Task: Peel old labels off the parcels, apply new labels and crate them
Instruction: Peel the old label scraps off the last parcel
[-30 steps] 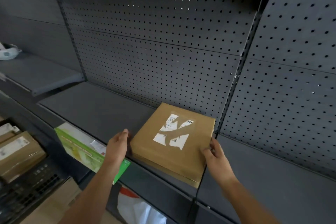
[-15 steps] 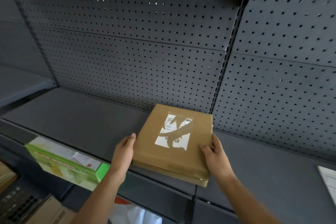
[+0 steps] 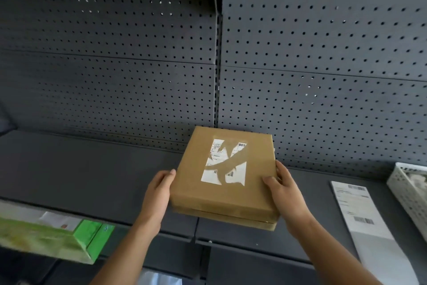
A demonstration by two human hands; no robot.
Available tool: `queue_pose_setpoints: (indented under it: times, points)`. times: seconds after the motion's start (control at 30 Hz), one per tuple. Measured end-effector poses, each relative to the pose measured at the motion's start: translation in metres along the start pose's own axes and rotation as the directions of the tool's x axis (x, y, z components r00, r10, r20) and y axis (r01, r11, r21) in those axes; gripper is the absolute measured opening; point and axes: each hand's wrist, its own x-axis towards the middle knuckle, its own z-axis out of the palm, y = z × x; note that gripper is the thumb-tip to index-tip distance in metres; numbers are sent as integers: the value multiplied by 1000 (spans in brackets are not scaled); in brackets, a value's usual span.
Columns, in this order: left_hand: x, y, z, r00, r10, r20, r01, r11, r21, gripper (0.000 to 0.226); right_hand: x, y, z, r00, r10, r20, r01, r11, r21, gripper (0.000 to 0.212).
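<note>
A flat brown cardboard parcel [image 3: 225,194] is held over the front of the dark shelf [image 3: 92,176], its near edge past the shelf lip. On its top is a torn white label [image 3: 225,164] with barcode scraps and a brown strip where paper was pulled away. My left hand [image 3: 158,194] grips the parcel's left edge, thumb on top. My right hand [image 3: 285,190] grips the right edge, thumb on the top face and fingers round the side.
A sheet of new white labels [image 3: 360,213] lies on the shelf at the right, next to a white perforated basket [image 3: 406,194]. A green box [image 3: 53,236] sits lower left. Grey pegboard [image 3: 138,76] backs the shelf.
The view has swung right, so the label sheet and basket came into sight. The parcel has slid toward me and rightward along the shelf, and both hands have closed on its edges.
</note>
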Motion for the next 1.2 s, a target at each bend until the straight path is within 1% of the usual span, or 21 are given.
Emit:
queue_pose_setpoints:
  times: [0.13, 0.27, 0.47, 0.77, 0.93, 1.2]
  points:
    - [-23, 0, 48, 998, 26, 55, -27, 1000, 12, 26, -4, 6, -54, 998, 13, -59, -11, 1000, 26, 47]
    - [-40, -6, 88, 994, 42, 105, -44, 999, 20, 26, -4, 21, -99, 995, 42, -87, -39, 999, 39, 45]
    - [-63, -18, 128, 984, 58, 168, -72, 995, 75, 25, -4, 41, -141, 992, 71, -102, -70, 997, 21, 47]
    - [-58, -34, 131, 969, 92, 231, -134, 975, 175, 22, -2, 65, -146, 988, 107, -110, -106, 994, 16, 52]
    - [-57, -33, 129, 968, 88, 235, -130, 976, 173, 19, -1, 68, -145, 987, 97, -124, -94, 995, 26, 47]
    - [-45, -27, 126, 969, 92, 228, -139, 970, 200, 16, 3, 69, -147, 991, 81, -104, -77, 996, 38, 40]
